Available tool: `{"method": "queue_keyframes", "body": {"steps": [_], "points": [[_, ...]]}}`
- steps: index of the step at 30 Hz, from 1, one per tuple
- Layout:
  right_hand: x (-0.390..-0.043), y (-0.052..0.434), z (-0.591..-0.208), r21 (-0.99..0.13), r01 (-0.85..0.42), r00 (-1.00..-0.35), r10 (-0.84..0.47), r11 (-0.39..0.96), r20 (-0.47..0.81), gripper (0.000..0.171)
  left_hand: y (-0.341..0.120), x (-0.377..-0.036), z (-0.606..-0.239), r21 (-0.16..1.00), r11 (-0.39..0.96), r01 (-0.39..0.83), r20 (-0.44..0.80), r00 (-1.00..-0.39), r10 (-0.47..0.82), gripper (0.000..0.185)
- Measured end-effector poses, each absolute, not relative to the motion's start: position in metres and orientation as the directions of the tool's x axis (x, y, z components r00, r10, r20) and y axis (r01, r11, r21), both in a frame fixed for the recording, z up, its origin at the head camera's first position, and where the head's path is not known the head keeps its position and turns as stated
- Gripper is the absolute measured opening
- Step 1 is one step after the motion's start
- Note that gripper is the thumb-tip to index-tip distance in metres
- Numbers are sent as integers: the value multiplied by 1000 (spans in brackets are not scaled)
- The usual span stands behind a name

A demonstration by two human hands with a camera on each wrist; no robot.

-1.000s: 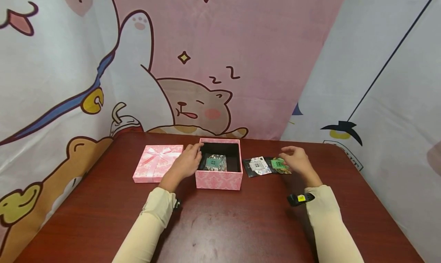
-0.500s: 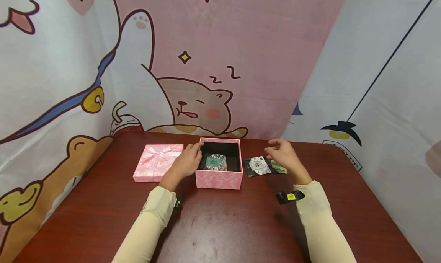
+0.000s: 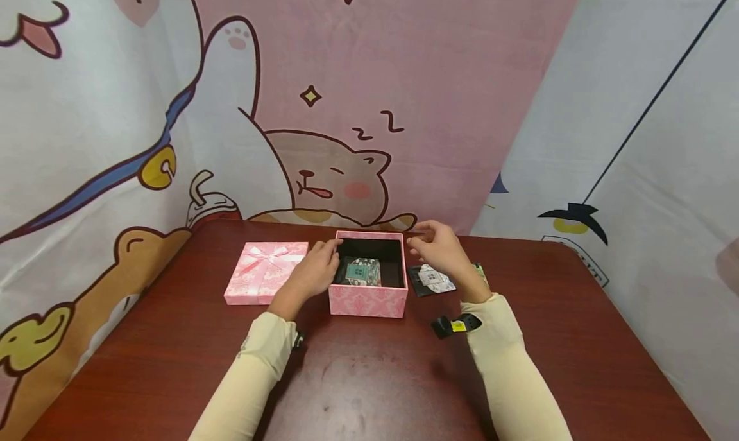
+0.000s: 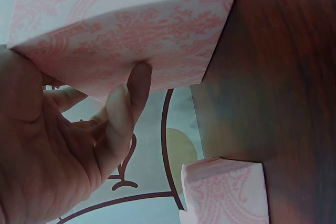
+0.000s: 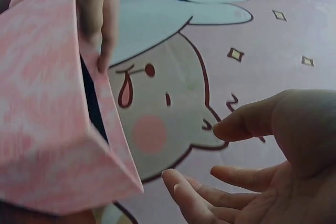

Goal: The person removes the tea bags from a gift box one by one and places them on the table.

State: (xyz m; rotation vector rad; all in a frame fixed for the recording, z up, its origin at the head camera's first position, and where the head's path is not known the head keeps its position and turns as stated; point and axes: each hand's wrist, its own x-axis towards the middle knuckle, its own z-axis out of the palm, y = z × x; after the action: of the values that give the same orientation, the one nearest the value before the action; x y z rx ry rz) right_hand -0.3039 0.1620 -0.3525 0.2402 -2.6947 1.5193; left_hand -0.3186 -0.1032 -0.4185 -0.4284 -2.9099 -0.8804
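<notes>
An uncovered pink patterned gift box [image 3: 367,302] with a black inside stands on the table. My left hand [image 3: 314,269] holds its left wall at the rim; in the left wrist view curled fingers [image 4: 138,85] press the outer side. Inside lies a small packet [image 3: 362,272] with a green label. My right hand [image 3: 441,248] hovers just beyond the box's right rim, fingers loosely bent and apart; nothing sits between them in the right wrist view. Below it lie a black packet with a white label [image 3: 433,279] and, mostly hidden by the wrist, a green-labelled packet [image 3: 480,271].
The pink box lid [image 3: 265,274] with a ribbon bow lies left of the box. All stands on a dark reddish wooden table [image 3: 369,377]. A cartoon-printed cloth [image 3: 439,107] hangs behind its far edge.
My right hand has moved left, from above the green-labelled packet to beside the box's right rim, covering most of that packet. My left hand has stayed on the box.
</notes>
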Motion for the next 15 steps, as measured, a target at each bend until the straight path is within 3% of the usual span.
{"method": "queue_keyframes", "body": {"steps": [15], "points": [[-316,113,-367,-847,-147,-982,-175,511,66,44,-103,-319,-420,541,793,280,145,-960,241,44]]}}
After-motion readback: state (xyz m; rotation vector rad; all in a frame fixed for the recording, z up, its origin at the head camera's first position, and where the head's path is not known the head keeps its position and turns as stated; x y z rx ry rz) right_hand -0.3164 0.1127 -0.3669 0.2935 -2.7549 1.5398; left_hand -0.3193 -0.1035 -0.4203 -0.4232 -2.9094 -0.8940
